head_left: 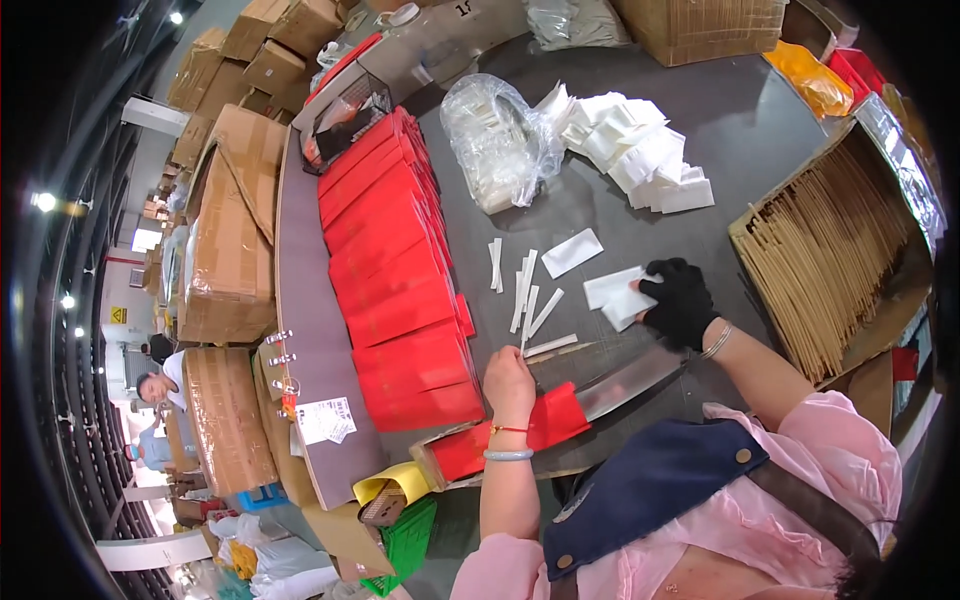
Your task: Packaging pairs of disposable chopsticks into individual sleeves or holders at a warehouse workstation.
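Pressing down on the near end of a red box (pixel 540 420), the left hand (pixel 508 378) sits knuckles-up with its fingers curled under, so whether it pinches anything cannot be told; it seems to steady the box against the table (pixel 640 215). That box lies flat at the table's front edge, just before the person's chest, partly tucked under a shiny grey sheet (pixel 630 378), which keeps both within easy reach. The right hand (pixel 680 300), in a black glove, is stretched forward and to the right, palm down, fingers closed over a small stack of white cards (pixel 618 296), apparently gripping the top ones to lift them. Thin white strips (pixel 530 295) lie scattered between the two hands, laid out loosely where either hand can take one. Farther back a heap of white packets (pixel 635 150) and a clear bag (pixel 495 140) serve as supply, set well apart from the working spot. On the left a long row of finished-looking red boxes (pixel 395 270) runs overlapping away from the person. An open carton of tan sticks (pixel 835 260) stands at the right. Both forearms come up from below, the left one nearly straight, the right one angled outward with a bracelet at the wrist.
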Demonstrator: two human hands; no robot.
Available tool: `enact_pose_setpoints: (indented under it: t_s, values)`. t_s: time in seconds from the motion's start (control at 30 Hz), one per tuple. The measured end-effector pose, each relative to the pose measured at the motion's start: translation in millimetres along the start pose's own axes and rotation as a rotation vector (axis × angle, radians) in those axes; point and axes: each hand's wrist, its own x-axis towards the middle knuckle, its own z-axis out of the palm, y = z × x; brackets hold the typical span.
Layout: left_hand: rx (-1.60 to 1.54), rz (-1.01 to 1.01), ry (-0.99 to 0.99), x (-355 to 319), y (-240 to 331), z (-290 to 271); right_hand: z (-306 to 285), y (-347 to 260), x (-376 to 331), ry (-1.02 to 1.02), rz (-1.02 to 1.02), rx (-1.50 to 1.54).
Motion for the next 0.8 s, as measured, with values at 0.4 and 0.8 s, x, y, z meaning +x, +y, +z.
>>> enact_pose_setpoints:
  t_s: [0.4,0.8]
  values:
    - [-0.180,0.394,0.046,31,116,41,-124,117,-109,0.369,0.586,0.204]
    - [-0.610,0.123,-0.197,19,115,15,-124,233,-198,0.147,0.772,-0.090]
